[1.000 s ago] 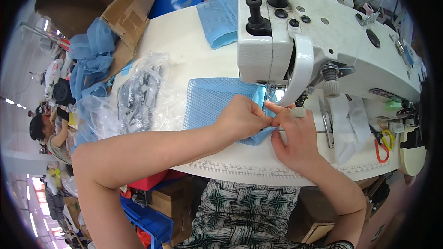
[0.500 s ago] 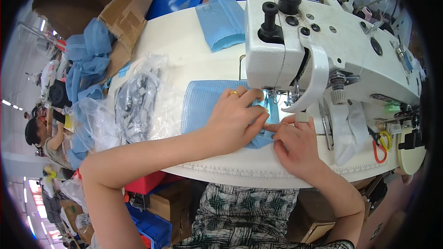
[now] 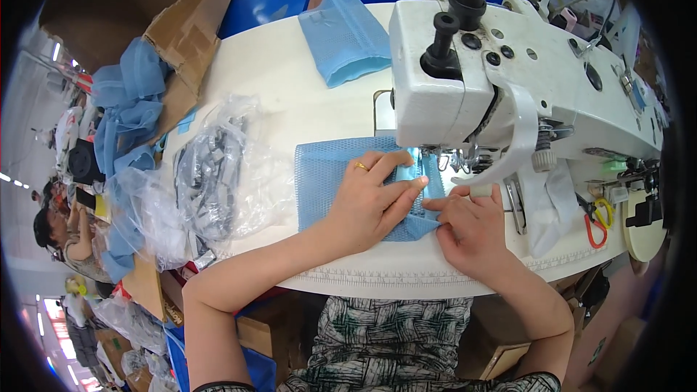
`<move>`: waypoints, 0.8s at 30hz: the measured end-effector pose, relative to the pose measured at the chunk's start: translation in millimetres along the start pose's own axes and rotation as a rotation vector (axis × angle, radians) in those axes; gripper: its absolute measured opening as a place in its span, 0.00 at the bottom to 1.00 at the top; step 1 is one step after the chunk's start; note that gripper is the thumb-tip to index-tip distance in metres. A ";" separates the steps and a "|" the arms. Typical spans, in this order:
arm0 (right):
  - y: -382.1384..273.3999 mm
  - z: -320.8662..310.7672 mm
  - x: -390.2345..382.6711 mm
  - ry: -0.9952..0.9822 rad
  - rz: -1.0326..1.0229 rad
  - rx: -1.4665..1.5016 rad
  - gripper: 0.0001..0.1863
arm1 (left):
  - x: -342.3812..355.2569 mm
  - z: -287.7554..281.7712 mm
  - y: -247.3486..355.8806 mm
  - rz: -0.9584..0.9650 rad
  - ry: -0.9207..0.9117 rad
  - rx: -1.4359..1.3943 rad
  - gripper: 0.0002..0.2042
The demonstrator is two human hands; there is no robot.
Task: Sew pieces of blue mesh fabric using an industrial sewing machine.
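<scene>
A piece of blue mesh fabric (image 3: 316, 174) lies flat on the white table, its right edge under the needle area of a white sewing machine (image 3: 428, 101). My left hand (image 3: 370, 199), with a ring on one finger, rests on the fabric. Its thumb and fingers are drawn together on a folded strip beside the presser foot (image 3: 428, 151). Just right of it, my right hand (image 3: 472, 229) has curled fingers, one with a pale wrap. Its index fingertip and thumb meet the fabric's right edge; what lies between them is partly hidden.
Another blue mesh pouch (image 3: 345, 40) lies behind. On the left sit a clear plastic bag of grey parts (image 3: 210, 167) and a cardboard box (image 3: 185, 36) with blue mesh. Tweezers (image 3: 517, 207), white cloth (image 3: 548, 210) and scissors (image 3: 597, 225) lie right. A person (image 3: 69, 232) sits far left.
The view has shifted slightly. My left elbow has come inward, and my right index fingertip sits a little farther from the left thumb. Both hands stay at the fabric.
</scene>
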State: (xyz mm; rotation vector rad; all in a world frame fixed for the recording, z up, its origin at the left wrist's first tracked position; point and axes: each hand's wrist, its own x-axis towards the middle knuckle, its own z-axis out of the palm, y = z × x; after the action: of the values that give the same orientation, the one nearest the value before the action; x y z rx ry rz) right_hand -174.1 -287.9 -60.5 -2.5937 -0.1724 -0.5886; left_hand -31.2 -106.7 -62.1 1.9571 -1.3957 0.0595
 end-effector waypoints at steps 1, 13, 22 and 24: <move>0.5 0.2 -0.6 -0.003 0.004 -0.001 0.17 | 0.8 0.0 -0.5 0.003 0.003 -0.005 0.10; 8.9 6.5 -0.8 0.027 0.013 0.051 0.18 | 6.8 0.8 -12.0 0.004 0.024 -0.015 0.09; 9.6 5.7 -0.5 0.028 0.014 0.060 0.18 | 13.9 -3.2 -24.5 0.166 0.031 -0.035 0.09; 9.4 5.5 -1.3 0.012 0.006 0.047 0.19 | 15.1 -9.0 -31.6 0.211 -0.070 -0.170 0.09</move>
State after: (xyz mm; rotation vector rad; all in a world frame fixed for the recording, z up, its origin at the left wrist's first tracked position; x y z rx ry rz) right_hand -171.2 -293.6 -69.4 -2.5440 -0.1721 -0.5914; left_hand 4.8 -108.8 -65.5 1.6832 -1.5950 -0.0295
